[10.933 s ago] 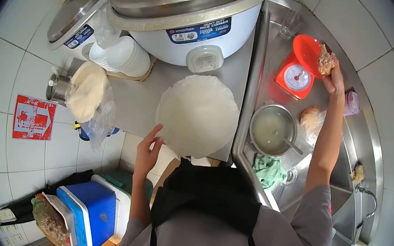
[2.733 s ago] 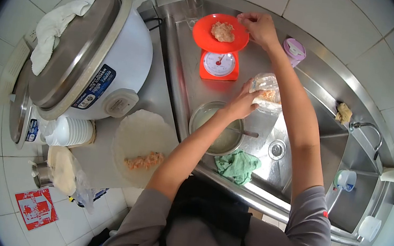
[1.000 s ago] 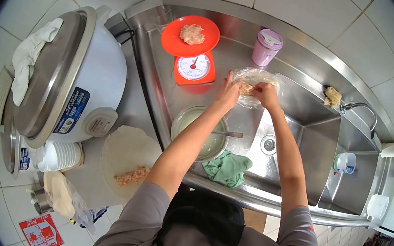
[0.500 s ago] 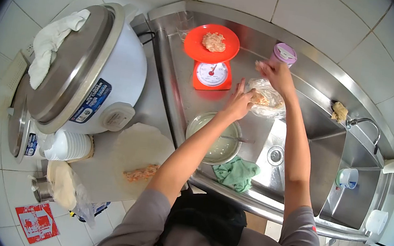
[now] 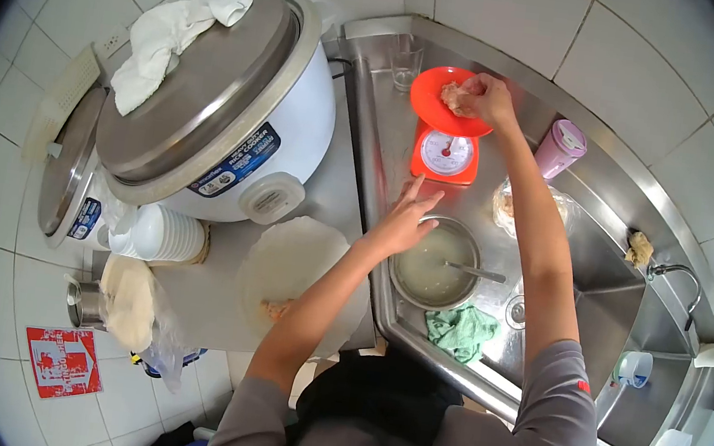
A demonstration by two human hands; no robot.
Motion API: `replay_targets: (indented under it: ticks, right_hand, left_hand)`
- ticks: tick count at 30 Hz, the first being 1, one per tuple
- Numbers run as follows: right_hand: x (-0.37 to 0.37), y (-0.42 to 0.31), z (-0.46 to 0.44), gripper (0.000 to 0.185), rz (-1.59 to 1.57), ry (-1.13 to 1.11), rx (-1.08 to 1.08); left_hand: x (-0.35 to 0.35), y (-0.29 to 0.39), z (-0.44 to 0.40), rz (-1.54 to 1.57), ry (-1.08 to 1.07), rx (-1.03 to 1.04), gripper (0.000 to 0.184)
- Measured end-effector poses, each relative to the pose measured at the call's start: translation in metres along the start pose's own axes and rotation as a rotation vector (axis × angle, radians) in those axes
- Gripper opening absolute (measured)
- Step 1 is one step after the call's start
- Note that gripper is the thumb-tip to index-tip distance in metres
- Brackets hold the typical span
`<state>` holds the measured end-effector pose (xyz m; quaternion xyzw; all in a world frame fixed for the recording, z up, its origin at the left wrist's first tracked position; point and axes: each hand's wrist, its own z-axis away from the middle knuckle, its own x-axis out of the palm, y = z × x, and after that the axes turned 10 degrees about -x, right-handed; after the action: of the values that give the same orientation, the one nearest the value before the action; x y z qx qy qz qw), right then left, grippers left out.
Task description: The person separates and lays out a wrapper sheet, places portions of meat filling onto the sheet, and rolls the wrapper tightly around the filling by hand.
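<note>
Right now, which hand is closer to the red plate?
The right hand: it's over the red plate; the left hand is farther off, near the base of the red scale.

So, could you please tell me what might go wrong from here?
The pinkish lumpy filling could spill off the round red plastic dish with the right grip right at it, and any pressure might skew the red dial scale beneath. The left grip, close to the round metal bowl of cloudy liquid, might jolt it. The left forearm, crossing the large pale round wrapper in view, could brush it.
</note>
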<state>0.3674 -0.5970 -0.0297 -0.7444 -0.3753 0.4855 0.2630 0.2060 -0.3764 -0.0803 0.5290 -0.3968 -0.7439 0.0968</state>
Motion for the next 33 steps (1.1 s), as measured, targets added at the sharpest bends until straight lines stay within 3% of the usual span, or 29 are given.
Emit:
replay_targets:
  ticks: [9, 15, 33]
  right_hand:
    - [-0.016, 0.008, 0.004, 0.016, -0.235, -0.037, 0.083]
    - [-0.019, -0.002, -0.001, 0.015, -0.069, 0.095, -0.034]
    - [-0.024, -0.007, 0.004, 0.019, 0.127, 0.13, -0.06]
  left_hand:
    - [-0.01, -0.007, 0.005, -0.029, 0.01, 0.025, 0.054]
    - [-0.015, -0.009, 0.013, -0.043, 0.023, 0.004, 0.054]
    - [-0.019, -0.01, 0.013, -0.053, 0.035, -0.025, 0.055]
